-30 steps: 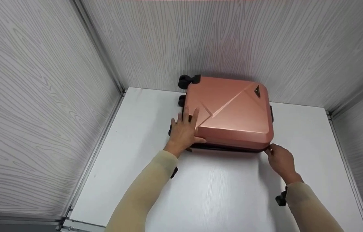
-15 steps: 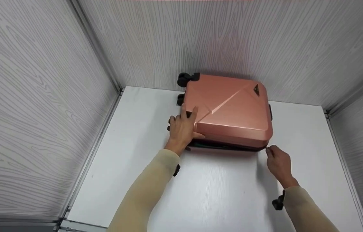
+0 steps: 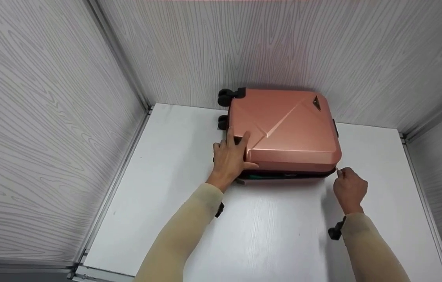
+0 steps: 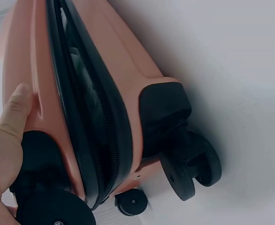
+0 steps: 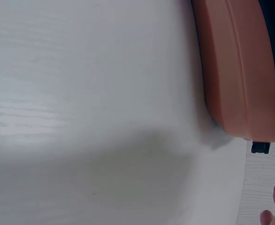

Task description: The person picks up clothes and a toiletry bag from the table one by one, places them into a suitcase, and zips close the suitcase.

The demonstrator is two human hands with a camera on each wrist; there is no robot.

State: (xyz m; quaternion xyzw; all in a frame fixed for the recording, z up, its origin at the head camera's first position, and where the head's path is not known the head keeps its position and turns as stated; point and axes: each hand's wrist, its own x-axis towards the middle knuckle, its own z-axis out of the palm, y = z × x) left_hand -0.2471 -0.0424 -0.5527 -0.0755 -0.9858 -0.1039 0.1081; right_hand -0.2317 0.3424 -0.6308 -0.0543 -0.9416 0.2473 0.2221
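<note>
I see the right hand curled, thumb and finger pinching the zip pull at the near right corner. The left hand spreads unclenched over the corner by the wheels. Since a second ago, the right hand has moved farther round the corner and the near seam gapes more. The suitcase lies flat on the table, beneath the left hand, beyond the right.

Left hand, thumb on salmon-pink suitcase, zipper parted, black wheels
</note>
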